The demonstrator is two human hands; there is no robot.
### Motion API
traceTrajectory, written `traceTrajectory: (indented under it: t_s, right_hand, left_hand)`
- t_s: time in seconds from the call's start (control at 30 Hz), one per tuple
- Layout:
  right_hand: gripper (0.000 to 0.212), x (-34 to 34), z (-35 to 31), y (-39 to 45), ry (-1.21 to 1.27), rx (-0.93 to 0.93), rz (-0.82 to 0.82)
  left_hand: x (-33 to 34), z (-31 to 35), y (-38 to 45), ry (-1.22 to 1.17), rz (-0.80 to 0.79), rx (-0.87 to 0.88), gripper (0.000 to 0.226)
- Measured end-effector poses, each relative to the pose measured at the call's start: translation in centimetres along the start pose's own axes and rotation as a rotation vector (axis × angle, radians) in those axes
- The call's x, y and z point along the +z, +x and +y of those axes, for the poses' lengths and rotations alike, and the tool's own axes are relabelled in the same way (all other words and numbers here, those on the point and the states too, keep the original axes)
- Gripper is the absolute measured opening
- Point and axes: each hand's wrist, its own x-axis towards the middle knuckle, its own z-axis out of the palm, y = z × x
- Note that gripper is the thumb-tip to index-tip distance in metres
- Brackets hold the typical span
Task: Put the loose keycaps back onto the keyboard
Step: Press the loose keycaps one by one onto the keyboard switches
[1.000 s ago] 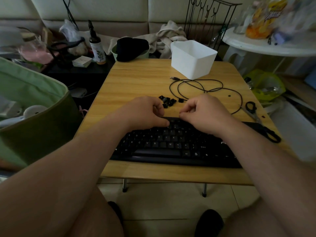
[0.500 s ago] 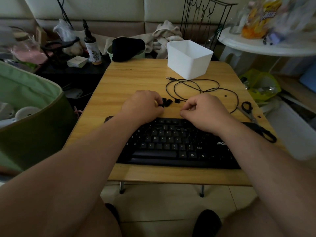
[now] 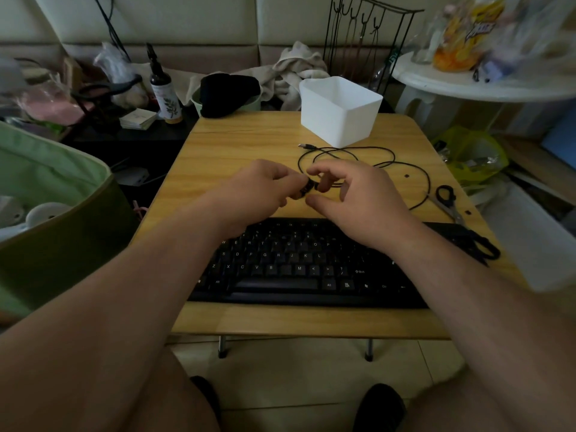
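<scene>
1. Both hands have lifted off the keyboard (image 3: 307, 263) and come together beyond its far edge, where the loose keycaps lay.
2. Left hand (image 3: 258, 191): fingers curled closed, pinching a small clump of black keycaps (image 3: 306, 191); right hand (image 3: 358, 194): fingers part open, thumb and forefinger apart, tips right beside the keycaps, contact unclear.
3. The keyboard lies on the wooden table (image 3: 246, 145), nearest the person; a black cable (image 3: 389, 157) coils behind the hands; a white bin (image 3: 339, 112) stands beyond; scissors (image 3: 448, 202) lie at right.
</scene>
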Motion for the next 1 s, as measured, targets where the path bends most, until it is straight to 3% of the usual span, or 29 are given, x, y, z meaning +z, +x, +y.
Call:
traceTrajectory:
  t_s: [0.13, 0.4, 1.0]
  right_hand:
    - [0.024, -0.3, -0.8, -0.3, 0.055, -0.066, 0.075]
    - [0.024, -0.2, -1.0, -0.3, 0.044, -0.089, 0.088]
    - [0.027, 0.2, -1.0, -0.2, 0.071, -0.112, 0.129]
  left_hand:
    - [0.0, 0.2, -0.4, -0.108, -0.057, -0.033, 0.025]
    - [-0.5, 0.2, -0.6, -0.210, -0.103, -0.069, 0.027]
    - [-1.5, -0.7, -1.1, -0.167, -0.151, -0.028, 0.021]
